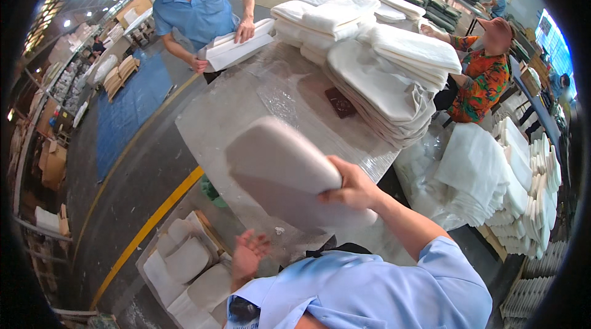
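My right hand (351,187) is closed on the edge of a pale cushion pad (277,169) with rounded corners. Its fingers and thumb clamp the side nearest me, and the pad is tilted and slightly blurred above the table (209,119). Down to the left, my left hand (249,252) holds nothing, its fingers apart and a little smeared. That hand hovers beside a carton (151,267) of similar cushion pads (188,260) on the floor side of the table.
Tall stacks of white padded sheets (381,85) cover the table's far right. A co-worker in blue (200,5) handles white pieces at the far left corner; another in a patterned shirt (486,82) is beyond the stacks. More white stacks (474,175) stand to the right.
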{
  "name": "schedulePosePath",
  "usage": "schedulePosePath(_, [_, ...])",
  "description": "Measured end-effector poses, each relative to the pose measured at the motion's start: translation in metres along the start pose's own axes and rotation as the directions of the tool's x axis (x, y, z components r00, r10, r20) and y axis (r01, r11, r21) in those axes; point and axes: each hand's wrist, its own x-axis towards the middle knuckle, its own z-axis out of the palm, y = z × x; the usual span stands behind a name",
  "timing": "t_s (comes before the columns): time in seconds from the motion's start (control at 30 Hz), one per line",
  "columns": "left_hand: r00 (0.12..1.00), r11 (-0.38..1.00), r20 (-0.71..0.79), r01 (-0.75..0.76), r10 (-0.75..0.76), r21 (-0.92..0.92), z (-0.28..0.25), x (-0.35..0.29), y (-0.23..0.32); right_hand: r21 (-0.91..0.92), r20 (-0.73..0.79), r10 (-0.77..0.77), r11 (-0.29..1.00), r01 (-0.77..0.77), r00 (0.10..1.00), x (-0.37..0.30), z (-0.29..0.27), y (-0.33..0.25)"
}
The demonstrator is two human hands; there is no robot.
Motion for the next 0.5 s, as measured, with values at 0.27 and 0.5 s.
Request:
schedulePosePath(0.27, [0.885,0.881,0.206,0.338,-0.417,0.332,0.025,0.051,0.082,-0.470,0.565,-0.237,0.695,0.544,0.790,-0.012,0.053,0.014])
schedulePosePath(0.5, [0.885,0.561,0.031,0.267,-0.464,0.784,0.046,0.100,0.073,-0.539,0.677,-0.164,0.553,0.635,0.717,-0.012,0.074,0.007])
